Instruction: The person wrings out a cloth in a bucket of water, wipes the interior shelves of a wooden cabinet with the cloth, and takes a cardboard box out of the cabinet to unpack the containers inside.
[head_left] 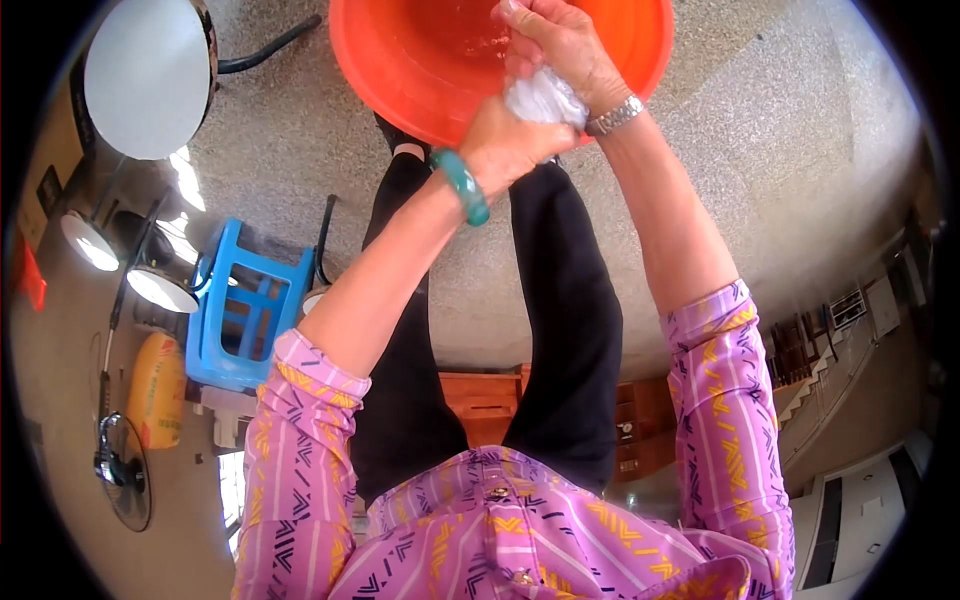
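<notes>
Over the near edge of a large orange basin [390, 75], both of my hands are closed on a bunched white cloth [546, 98]. My left hand [510, 140] wraps the cloth's lower end, with a green bangle on that wrist. Above and to the right, my right hand [565, 50] grips the upper part, its fingers curled and a metal watch on the wrist. The cloth shows between the two hands; the rest is hidden in them. Some water glints inside the basin.
A blue plastic stool [235, 350] stands at the left, beside round-topped stools [150, 80]. Further left are a yellow sack [157, 390] and a glass lid [125, 480]. The basin rests on a speckled floor [760, 160], in front of my feet.
</notes>
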